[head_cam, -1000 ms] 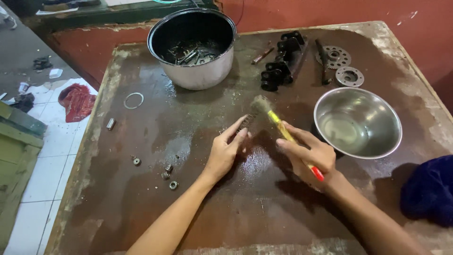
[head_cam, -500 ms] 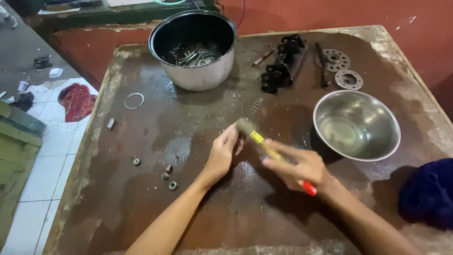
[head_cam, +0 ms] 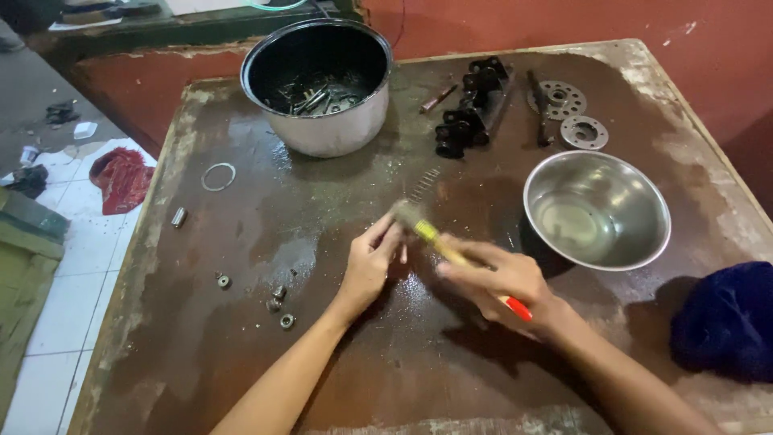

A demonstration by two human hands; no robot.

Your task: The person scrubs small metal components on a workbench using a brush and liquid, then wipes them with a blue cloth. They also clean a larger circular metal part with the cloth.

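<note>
Since the earlier frame, the right hand (head_cam: 503, 278) has drawn the brush (head_cam: 451, 254) down and leftward, away from the steel bowl (head_cam: 597, 211), toward the left hand (head_cam: 372, 262). Right fingers are clamped around the yellow-and-red handle, its long axis running up-left to the bristles, which touch the left fingertips. Those fingertips pinch together; whether they grip some small part cannot be told. Nearer the left hand lies the bowl, holding shallow liquid; beyond it, the deep pot (head_cam: 318, 84) holds metal parts.
</note>
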